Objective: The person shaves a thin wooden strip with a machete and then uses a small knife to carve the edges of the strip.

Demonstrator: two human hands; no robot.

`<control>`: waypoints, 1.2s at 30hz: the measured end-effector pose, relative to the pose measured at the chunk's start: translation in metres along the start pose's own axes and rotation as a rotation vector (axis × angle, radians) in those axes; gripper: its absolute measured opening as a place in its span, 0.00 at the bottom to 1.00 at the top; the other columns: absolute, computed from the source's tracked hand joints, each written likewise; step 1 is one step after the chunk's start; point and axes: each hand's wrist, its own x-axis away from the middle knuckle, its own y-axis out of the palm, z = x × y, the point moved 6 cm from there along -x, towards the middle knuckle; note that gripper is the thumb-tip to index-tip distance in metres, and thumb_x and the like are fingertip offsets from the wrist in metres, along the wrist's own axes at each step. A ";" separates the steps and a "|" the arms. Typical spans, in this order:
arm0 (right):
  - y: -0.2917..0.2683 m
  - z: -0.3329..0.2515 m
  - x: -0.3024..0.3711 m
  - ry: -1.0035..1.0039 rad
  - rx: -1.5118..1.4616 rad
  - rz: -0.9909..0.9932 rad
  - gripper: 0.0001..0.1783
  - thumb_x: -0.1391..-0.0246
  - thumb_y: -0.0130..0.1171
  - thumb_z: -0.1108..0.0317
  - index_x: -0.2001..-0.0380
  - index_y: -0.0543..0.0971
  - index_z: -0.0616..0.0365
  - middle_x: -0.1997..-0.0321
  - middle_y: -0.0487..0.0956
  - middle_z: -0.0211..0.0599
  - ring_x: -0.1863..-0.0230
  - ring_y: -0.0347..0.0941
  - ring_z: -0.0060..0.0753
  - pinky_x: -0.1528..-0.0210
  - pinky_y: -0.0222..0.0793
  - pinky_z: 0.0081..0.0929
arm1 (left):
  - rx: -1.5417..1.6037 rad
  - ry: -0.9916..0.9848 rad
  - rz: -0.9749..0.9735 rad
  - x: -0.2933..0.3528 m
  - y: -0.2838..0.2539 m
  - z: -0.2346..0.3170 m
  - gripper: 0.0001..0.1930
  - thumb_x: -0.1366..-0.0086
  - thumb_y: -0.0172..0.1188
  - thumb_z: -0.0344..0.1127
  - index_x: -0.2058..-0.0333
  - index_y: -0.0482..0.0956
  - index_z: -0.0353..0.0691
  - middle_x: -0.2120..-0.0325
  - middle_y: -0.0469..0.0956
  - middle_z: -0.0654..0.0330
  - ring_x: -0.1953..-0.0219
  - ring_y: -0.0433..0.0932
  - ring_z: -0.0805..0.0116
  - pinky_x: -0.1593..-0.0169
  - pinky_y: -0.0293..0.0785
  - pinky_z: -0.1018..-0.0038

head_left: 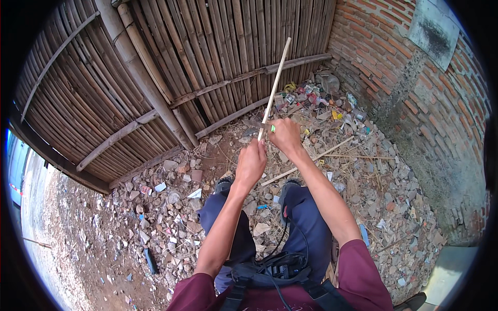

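A long pale strip of bamboo [275, 83] points up and away from me, tilted slightly right at its far end. My left hand [251, 161] is closed around its lower end. Just above, my right hand [285, 136] grips a knife [254, 124]; a bit of bright green shows at the fingers. The dark blade crosses the strip, reaching out to its left. Most of the knife's handle is hidden in the fist. On the ground beyond my right foot lies another pale bamboo strip [306, 163], with a thinner stick [360, 156] crossing it.
A bamboo slat wall [218, 46] with a thick pole [140, 67] stands ahead and to the left. A brick wall [415, 93] closes the right side. Stones and litter [171, 217] cover the ground. Several coloured wrappers [314, 98] are heaped in the far corner.
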 end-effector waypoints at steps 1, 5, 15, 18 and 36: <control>0.005 0.005 -0.001 0.017 0.001 0.005 0.09 0.54 0.69 0.71 0.67 0.91 0.52 0.74 0.85 0.54 0.69 0.86 0.58 0.63 0.83 0.51 | -0.024 -0.011 -0.005 -0.003 0.003 -0.002 0.19 0.19 0.48 0.41 0.61 0.79 0.29 0.66 0.83 0.34 0.56 0.81 0.29 0.52 0.76 0.45; 0.014 0.002 -0.011 0.051 -0.015 0.013 0.06 0.53 0.68 0.71 0.70 0.90 0.56 0.74 0.85 0.55 0.68 0.86 0.59 0.62 0.83 0.52 | -0.022 -0.019 0.004 -0.018 0.002 -0.007 0.20 0.19 0.48 0.42 0.60 0.79 0.29 0.66 0.83 0.33 0.57 0.81 0.28 0.52 0.75 0.43; 0.028 0.019 -0.016 0.115 -0.059 0.040 0.06 0.55 0.68 0.73 0.70 0.90 0.56 0.72 0.86 0.54 0.66 0.86 0.60 0.60 0.82 0.53 | -0.067 0.029 0.079 -0.019 0.019 -0.008 0.19 0.20 0.49 0.40 0.61 0.77 0.27 0.74 0.79 0.26 0.65 0.80 0.23 0.59 0.75 0.36; 0.027 0.020 -0.016 0.129 -0.073 0.036 0.07 0.55 0.68 0.73 0.69 0.90 0.55 0.72 0.86 0.54 0.66 0.86 0.59 0.60 0.81 0.53 | -0.112 0.029 0.095 -0.017 0.020 -0.006 0.17 0.19 0.49 0.40 0.61 0.75 0.29 0.75 0.79 0.29 0.67 0.80 0.24 0.62 0.74 0.37; 0.016 0.035 -0.020 0.249 -0.092 0.208 0.14 0.51 0.70 0.69 0.59 0.92 0.54 0.68 0.88 0.52 0.66 0.87 0.56 0.59 0.83 0.49 | -0.311 0.068 0.034 0.001 0.020 0.006 0.16 0.18 0.47 0.41 0.59 0.71 0.31 0.76 0.82 0.33 0.69 0.84 0.29 0.66 0.80 0.40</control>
